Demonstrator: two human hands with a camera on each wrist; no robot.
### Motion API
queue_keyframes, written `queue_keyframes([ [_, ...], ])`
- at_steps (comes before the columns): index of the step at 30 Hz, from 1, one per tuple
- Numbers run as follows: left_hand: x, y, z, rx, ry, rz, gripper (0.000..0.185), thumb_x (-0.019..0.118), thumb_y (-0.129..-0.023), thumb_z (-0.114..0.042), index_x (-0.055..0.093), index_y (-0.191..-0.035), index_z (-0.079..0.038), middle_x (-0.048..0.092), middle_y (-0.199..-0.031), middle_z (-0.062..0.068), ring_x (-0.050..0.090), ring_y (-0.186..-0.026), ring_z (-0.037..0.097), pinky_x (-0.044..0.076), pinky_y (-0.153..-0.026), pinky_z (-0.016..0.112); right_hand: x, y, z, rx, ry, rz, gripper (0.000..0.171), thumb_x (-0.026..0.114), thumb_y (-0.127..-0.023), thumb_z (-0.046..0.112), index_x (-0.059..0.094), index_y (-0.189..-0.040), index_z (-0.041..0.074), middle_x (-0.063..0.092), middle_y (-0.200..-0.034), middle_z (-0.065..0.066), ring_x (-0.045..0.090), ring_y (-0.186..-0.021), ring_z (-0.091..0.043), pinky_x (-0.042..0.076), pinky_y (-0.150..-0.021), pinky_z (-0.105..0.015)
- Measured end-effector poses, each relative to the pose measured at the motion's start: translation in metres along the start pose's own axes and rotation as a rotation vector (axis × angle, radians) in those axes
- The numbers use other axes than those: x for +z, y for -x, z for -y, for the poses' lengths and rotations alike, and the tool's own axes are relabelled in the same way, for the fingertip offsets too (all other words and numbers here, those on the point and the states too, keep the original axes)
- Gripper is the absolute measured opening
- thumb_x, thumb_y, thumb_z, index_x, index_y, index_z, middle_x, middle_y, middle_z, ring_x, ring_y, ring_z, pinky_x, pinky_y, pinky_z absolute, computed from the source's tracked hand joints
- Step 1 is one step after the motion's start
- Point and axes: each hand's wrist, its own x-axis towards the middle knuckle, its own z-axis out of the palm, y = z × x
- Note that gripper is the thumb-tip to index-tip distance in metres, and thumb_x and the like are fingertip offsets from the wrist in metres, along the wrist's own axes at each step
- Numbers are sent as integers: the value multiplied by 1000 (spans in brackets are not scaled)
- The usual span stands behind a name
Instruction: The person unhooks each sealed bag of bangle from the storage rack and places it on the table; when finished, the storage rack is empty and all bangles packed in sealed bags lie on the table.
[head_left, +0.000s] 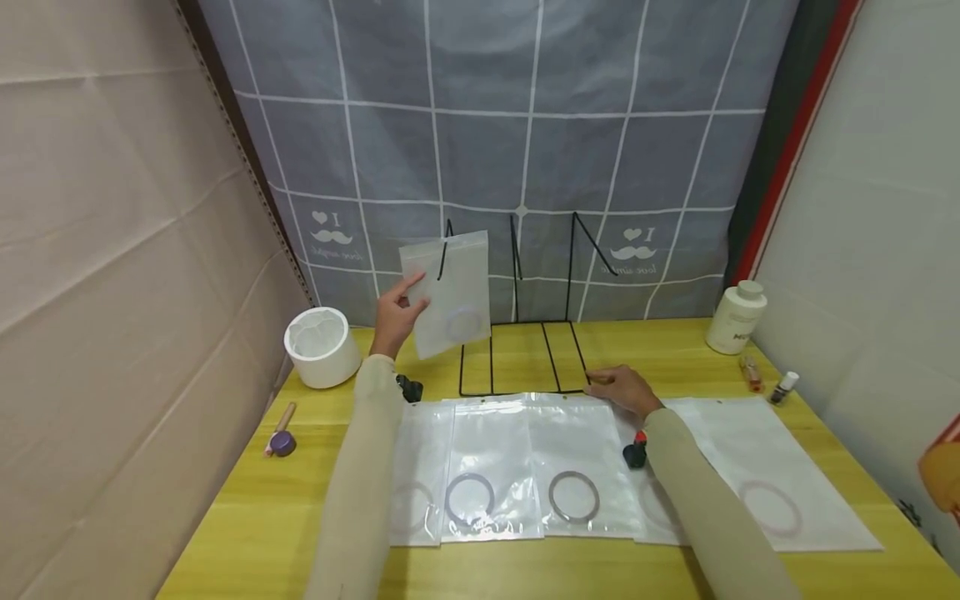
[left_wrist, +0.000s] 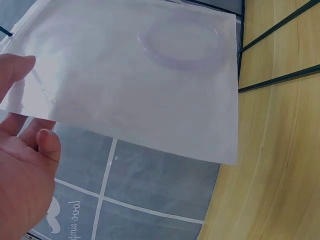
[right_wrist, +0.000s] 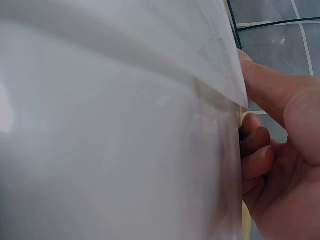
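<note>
The left hand [head_left: 396, 315] holds a pouch [head_left: 450, 292] upright by its edge, thumb and fingers pinching it, raised above the table [head_left: 247, 517] against the left prong of the wire rack [head_left: 525, 333]. A pale ring [head_left: 462, 322] shows through the pouch's lower part. The right hand [head_left: 625, 390] rests at the rack's front right corner, fingers curled round the wire there, beside the top edge of the flat pouches [head_left: 525, 467].

Those pouches lie in an overlapping row along the table's front, each with a ring inside, and both forearms cross over them. A white tub [head_left: 322, 346] stands just left of the raised hand, and a small purple-capped thing [head_left: 281, 437] lies nearer the front left. At the far right stand a white bottle [head_left: 737, 317] and two small vials [head_left: 768, 383]. A grey checked cloth [head_left: 525, 125] hangs behind the rack.
</note>
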Motion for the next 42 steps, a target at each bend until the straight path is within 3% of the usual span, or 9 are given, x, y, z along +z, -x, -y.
queue_keyframes([
  [2,2,1,-1,8,23,1,47,73,-92,-8,66,-137,-20,60,-142,5,37,-57,8,39,-57,22,0,0,0,-3,-8,-4,60,74,-91,45,61,-141,15,57,-142,-21,50,-132,-44,41,-106,-61],
  [4,3,1,-2,5,51,1,49,74,-91,-5,65,-137,-19,61,-140,8,46,-57,3,43,-54,18,-1,-1,-1,-9,-10,-4,60,74,-91,44,61,-141,15,57,-142,-22,49,-133,-45,41,-106,-61],
  [8,5,4,-4,-20,103,8,54,75,-88,1,64,-138,-17,60,-141,13,69,-91,12,56,-69,20,-1,-1,-2,-10,-14,-1,59,74,-91,44,62,-140,15,57,-142,-21,50,-132,-44,42,-106,-60],
  [10,5,5,-5,-32,118,16,56,75,-88,3,64,-139,-17,59,-143,13,69,-108,24,58,-77,24,-1,-1,-2,-6,-9,2,59,74,-91,44,61,-141,15,57,-142,-21,50,-132,-44,42,-106,-60],
  [13,4,8,-7,-29,130,29,57,75,-88,4,62,-140,-15,58,-143,15,66,-114,36,58,-79,25,-1,-1,-1,0,-8,5,59,73,-91,44,60,-142,16,56,-143,-21,50,-132,-44,42,-106,-60],
  [17,-1,14,-9,-8,130,49,58,75,-87,3,61,-141,-13,59,-142,17,68,-106,36,57,-76,21,-1,-2,0,2,-13,15,60,73,-91,45,60,-143,17,55,-145,-21,50,-132,-44,42,-106,-60],
  [28,-14,39,-18,32,136,86,59,78,-85,3,61,-140,-9,57,-144,15,69,-83,14,55,-70,17,-4,-2,0,0,-10,22,61,73,-91,45,59,-143,16,55,-144,-22,50,-131,-44,42,-105,-61],
  [34,-24,60,-38,38,147,101,58,75,-84,10,60,-139,-3,56,-143,19,69,-75,11,54,-66,16,-4,-2,0,15,6,4,61,74,-90,46,60,-142,16,55,-144,-22,51,-130,-43,42,-105,-61],
  [42,-42,90,-68,115,66,138,54,73,-87,9,59,-139,1,56,-142,22,59,-70,12,49,-63,14,-2,-1,0,7,-6,14,61,74,-91,45,59,-142,15,55,-144,-21,50,-131,-43,42,-105,-61],
])
